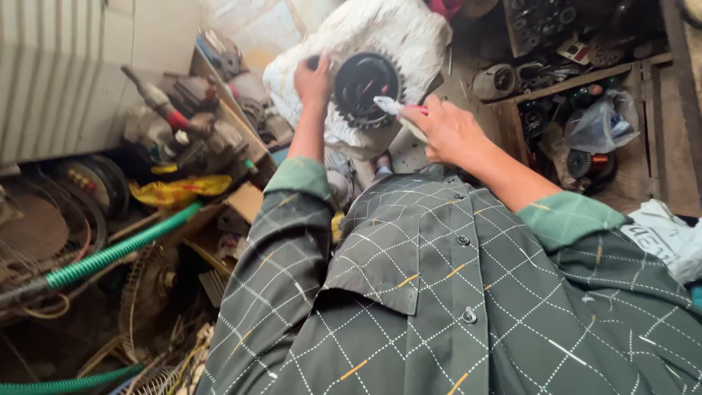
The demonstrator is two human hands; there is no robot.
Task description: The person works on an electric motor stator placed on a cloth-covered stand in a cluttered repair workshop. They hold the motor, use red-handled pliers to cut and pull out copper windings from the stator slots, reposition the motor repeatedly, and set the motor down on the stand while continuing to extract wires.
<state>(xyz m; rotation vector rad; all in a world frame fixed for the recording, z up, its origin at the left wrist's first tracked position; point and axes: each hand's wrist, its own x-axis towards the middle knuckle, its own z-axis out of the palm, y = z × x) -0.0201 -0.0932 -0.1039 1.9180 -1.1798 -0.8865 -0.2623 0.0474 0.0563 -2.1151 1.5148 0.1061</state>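
over white cloth (395,36): left hand (313,79) grip clenched on black toothed gear (364,89); right hand (446,132) grasping red-handled brush (398,108).

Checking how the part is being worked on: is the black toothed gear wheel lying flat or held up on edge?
Held up: the black toothed gear wheel faces the camera, gripped by the left hand.

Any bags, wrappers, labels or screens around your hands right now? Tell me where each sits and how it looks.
Clear plastic bag: crumpled, in the wooden tray at right.
White printed sack: by the right elbow, dark lettering.
Yellow wrapper: crumpled, on the left clutter.
No screens visible.
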